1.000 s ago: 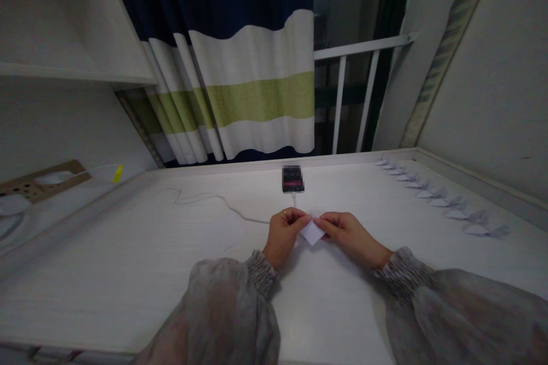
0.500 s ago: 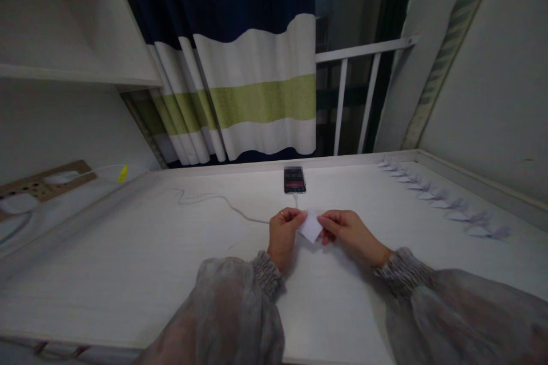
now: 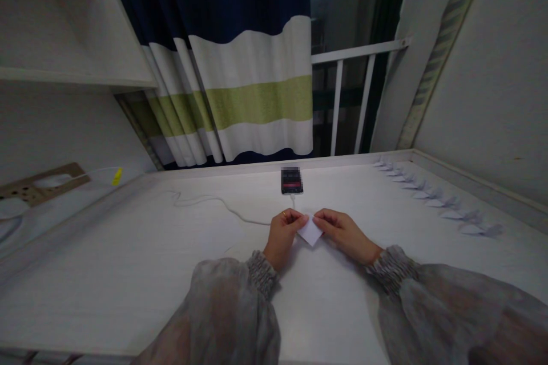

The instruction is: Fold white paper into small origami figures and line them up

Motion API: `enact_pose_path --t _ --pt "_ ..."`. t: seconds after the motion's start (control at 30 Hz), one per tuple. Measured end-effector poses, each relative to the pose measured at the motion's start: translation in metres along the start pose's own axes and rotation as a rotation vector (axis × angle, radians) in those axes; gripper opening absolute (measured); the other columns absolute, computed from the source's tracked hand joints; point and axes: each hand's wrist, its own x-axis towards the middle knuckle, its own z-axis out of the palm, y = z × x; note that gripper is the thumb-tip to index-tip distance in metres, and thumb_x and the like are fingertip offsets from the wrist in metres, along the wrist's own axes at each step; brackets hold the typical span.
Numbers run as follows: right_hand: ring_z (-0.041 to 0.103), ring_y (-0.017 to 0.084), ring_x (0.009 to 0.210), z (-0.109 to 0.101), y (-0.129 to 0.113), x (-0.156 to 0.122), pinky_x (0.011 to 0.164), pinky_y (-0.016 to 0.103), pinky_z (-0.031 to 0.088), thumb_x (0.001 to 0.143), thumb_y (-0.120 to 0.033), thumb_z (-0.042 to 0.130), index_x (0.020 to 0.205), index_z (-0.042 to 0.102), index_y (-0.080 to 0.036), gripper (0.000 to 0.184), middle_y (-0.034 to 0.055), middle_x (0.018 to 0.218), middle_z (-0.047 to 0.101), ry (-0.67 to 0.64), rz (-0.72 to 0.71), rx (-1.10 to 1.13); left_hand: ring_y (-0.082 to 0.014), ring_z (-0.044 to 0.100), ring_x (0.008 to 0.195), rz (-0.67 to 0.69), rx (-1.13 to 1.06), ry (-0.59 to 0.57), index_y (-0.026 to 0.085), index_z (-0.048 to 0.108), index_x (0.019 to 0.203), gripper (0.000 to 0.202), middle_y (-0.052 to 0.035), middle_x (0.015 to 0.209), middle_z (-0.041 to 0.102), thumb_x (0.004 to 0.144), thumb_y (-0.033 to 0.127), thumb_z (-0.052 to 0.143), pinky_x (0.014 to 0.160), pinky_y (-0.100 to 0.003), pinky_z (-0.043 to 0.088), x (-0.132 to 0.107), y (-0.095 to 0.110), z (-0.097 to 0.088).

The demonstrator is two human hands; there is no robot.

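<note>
A small folded square of white paper (image 3: 310, 233) is held between both hands above the white desk, one corner pointing toward me. My left hand (image 3: 283, 236), with a ring on one finger, pinches its upper left edge between thumb and fingers. On the opposite side, my right hand (image 3: 342, 231) grips the upper right edge, thumb on top. The fingertips cover the paper's upper side corners. Just beyond the hands lies a phone (image 3: 291, 181) with a white cable (image 3: 240, 215) plugged into its near end.
Several folded white paper pieces (image 3: 449, 215) stand in a row along the desk's right side. A power strip (image 3: 47, 184) is mounted on the left wall. Behind the desk (image 3: 141, 274) hangs a striped curtain (image 3: 257, 97) beside a white window rail (image 3: 359, 51).
My right hand has moved slightly left and its fingers are nearer the left hand at the paper's top. The whole view has shifted a little.
</note>
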Motion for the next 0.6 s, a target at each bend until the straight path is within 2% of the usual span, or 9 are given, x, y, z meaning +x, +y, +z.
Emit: enact_pose_path --t 0.17,0.27,0.33,0.53,0.6 --pt "0.036 0.008 0.050 0.002 0.000 -0.002 0.049 0.022 0.027 0.071 -0.038 0.049 0.063 0.050 -0.016 0.024 -0.0051 0.053 0.041 -0.047 0.066 0.038 -0.0057 0.043 0.051 -0.004 0.049 -0.098 0.012 0.056 0.061 0.021 0.0030 0.054 0.052 0.054 0.027 0.069 0.050 -0.019 0.032 -0.002 0.002 0.002" --pt "0.036 0.008 0.049 0.002 -0.001 -0.003 0.048 0.022 0.026 0.070 -0.035 0.048 0.061 0.049 -0.016 0.022 -0.0053 0.052 0.041 -0.067 0.074 0.015 -0.0053 0.041 0.048 -0.013 0.094 -0.093 0.011 0.055 0.058 0.023 0.0032 0.052 0.051 0.053 0.028 0.069 0.048 -0.019 0.031 -0.001 -0.001 0.001" --pt "0.036 0.008 0.049 0.002 -0.002 -0.002 0.048 0.022 0.027 0.070 -0.033 0.047 0.059 0.049 -0.016 0.020 -0.0052 0.051 0.042 -0.053 0.092 0.001 -0.0051 0.040 0.047 -0.007 0.092 -0.039 0.012 0.054 0.058 0.023 0.0038 0.050 0.050 0.053 0.029 0.069 0.047 -0.019 0.030 0.002 -0.002 -0.001" --pt "0.035 0.008 0.046 -0.005 -0.002 -0.002 0.047 0.023 0.026 0.069 -0.029 0.045 0.057 0.047 -0.017 0.017 -0.0051 0.046 0.041 0.023 0.133 -0.010 -0.0052 0.040 0.046 0.046 0.025 0.215 0.012 0.053 0.060 0.025 0.0047 0.051 0.049 0.054 0.031 0.067 0.046 -0.019 0.029 0.014 0.002 -0.016" --pt "0.038 0.009 0.049 -0.006 -0.002 -0.003 0.050 0.023 0.029 0.072 -0.031 0.044 0.060 0.048 -0.017 0.019 -0.0043 0.050 0.043 0.083 0.085 -0.018 -0.0055 0.040 0.046 0.047 0.046 0.221 0.012 0.054 0.060 0.025 0.0042 0.051 0.050 0.053 0.032 0.068 0.046 -0.020 0.029 0.014 0.002 -0.017"
